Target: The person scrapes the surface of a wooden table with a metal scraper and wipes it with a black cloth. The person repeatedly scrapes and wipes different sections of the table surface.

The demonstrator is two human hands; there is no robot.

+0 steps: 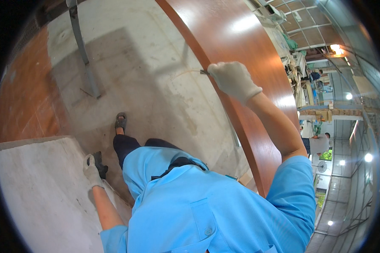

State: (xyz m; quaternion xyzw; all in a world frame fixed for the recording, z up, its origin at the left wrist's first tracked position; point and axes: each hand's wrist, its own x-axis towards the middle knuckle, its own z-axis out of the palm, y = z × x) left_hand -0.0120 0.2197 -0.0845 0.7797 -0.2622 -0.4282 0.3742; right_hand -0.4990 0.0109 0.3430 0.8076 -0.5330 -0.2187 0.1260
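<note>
My left hand (91, 172), in a pale work glove, is at the edge of a whitish slab-like surface (42, 185) at the lower left. Its fingers are curled against a dark, blocky object (100, 164) whose kind I cannot make out. My right hand (234, 81), gloved too, is closed at the left edge of a long, glossy reddish-brown wooden panel (249, 46). A small dark tip (204, 72) pokes out of that fist, with a thin pale strand trailing leftward from it. The glove hides whatever else it holds.
Stained concrete floor (156, 97) lies around my sandalled foot (120, 122). A metal bar (81, 46) runs at the upper left, near a reddish-brown floor area (33, 92). Beyond the panel are stacked boards (300, 80) and a person in a light top (320, 143).
</note>
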